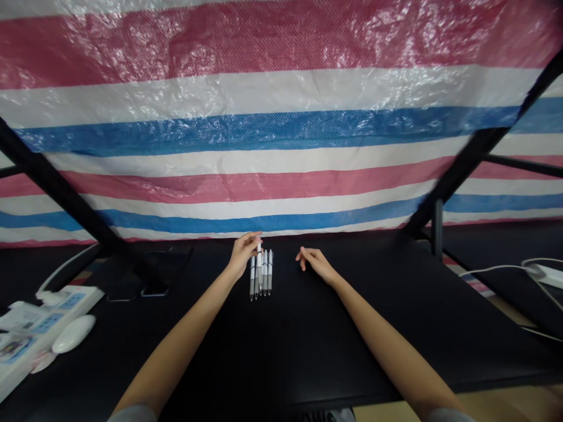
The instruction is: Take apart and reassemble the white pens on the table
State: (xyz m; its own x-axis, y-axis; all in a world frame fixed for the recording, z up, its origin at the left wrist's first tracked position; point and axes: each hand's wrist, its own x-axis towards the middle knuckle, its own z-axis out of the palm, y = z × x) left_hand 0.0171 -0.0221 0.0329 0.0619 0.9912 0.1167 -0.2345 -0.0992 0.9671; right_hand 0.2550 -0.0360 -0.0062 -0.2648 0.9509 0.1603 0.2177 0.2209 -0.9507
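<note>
Several white and grey pens [265, 275] lie side by side on the black table [272, 351], their tips toward me. At the top of the row, my left hand [243, 253] pinches the upper end of one pen [259, 264], which overlaps the others. My right hand [315, 261] rests to the right of the pens, apart from them, with its fingers curled loosely and partly spread; nothing shows in it.
A white power strip [53, 319] with plugs and a white oval object [74, 334] sit at the left. Black slanted bars [83, 208] flank the table. Striped sheeting [272, 135] hangs behind. White cables [492, 270] run at the right.
</note>
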